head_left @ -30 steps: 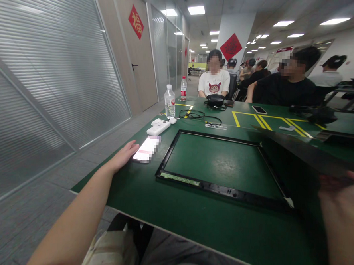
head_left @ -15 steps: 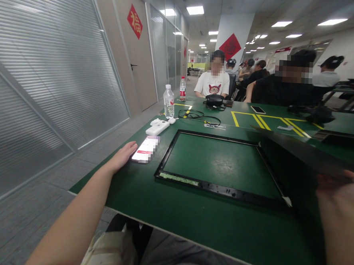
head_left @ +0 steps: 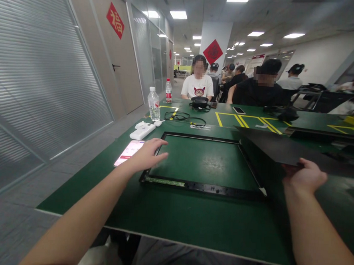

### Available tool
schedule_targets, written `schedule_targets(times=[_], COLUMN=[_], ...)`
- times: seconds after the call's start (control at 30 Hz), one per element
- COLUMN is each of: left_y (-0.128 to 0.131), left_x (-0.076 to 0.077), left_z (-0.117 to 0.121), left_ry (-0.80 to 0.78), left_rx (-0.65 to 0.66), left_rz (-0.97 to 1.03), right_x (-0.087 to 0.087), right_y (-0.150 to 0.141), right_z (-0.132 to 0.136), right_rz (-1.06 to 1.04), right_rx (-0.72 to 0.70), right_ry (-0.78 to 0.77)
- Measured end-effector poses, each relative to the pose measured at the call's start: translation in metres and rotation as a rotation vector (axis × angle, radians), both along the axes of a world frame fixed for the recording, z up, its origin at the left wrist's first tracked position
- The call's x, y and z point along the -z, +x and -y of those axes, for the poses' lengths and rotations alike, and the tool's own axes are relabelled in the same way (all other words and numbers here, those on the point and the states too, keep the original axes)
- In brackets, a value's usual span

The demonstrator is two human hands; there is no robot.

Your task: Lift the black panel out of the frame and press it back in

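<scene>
A black rectangular frame (head_left: pixel 218 189) lies flat on the green table, with a pale green strip along its near left edge. My left hand (head_left: pixel 150 153) hovers at the frame's left side, fingers apart and holding nothing. Just left of that hand lies a phone with its screen lit (head_left: pixel 129 152). My right hand (head_left: pixel 306 176) grips the near edge of a thin black panel (head_left: pixel 272 146), which is tilted above the table to the right of the frame. The fingers under the panel are partly hidden.
A white device (head_left: pixel 142 131), a water bottle (head_left: pixel 154 104) and a red-labelled bottle (head_left: pixel 168 90) stand along the left. A black cable (head_left: pixel 178 116) lies beyond the frame. Dark panels (head_left: pixel 323 137) rest at the right. Two people sit across the table (head_left: pixel 172 216).
My left hand has moved right, from beside the phone to over the frame's left side. My right hand still holds the black panel. The view has turned to the right.
</scene>
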State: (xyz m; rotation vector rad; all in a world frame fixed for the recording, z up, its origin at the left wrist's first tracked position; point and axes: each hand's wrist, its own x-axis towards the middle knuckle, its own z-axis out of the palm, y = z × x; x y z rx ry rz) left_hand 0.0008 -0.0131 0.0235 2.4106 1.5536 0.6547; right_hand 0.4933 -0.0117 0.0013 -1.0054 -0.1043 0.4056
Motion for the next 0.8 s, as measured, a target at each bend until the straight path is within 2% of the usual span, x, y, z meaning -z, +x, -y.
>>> schedule_targets(times=[0.1, 0.17, 0.27, 0.37, 0.53, 0.8], left_y=[0.033, 0.046, 0.05, 0.039, 0.021, 0.025], left_x=[0.013, 0.026, 0.045, 0.056, 0.059, 0.053], left_z=[-0.014, -0.019, -0.021, -0.02, -0.023, -0.017], left_ry=[-0.067, -0.082, -0.061, -0.081, -0.088, -0.117], left_rx=[0.094, 0.104, 0.054, 0.014, -0.041, -0.081], left_rz=[-0.039, -0.074, -0.142, -0.214, -0.217, -0.308], right_x=[0.002, 0.003, 0.006, 0.01, 0.017, 0.027], right_y=[-0.006, -0.008, -0.009, -0.011, -0.006, 0.006], right_z=[0.002, 0.001, -0.001, -0.003, -0.008, -0.009], right_rz=[0.038, 0.027, 0.007, -0.031, -0.135, -0.303], right_rx=[0.003, -0.001, -0.002, -0.016, -0.013, -0.039], right_ry=[-0.009, -0.024, -0.05, -0.082, -0.146, -0.207])
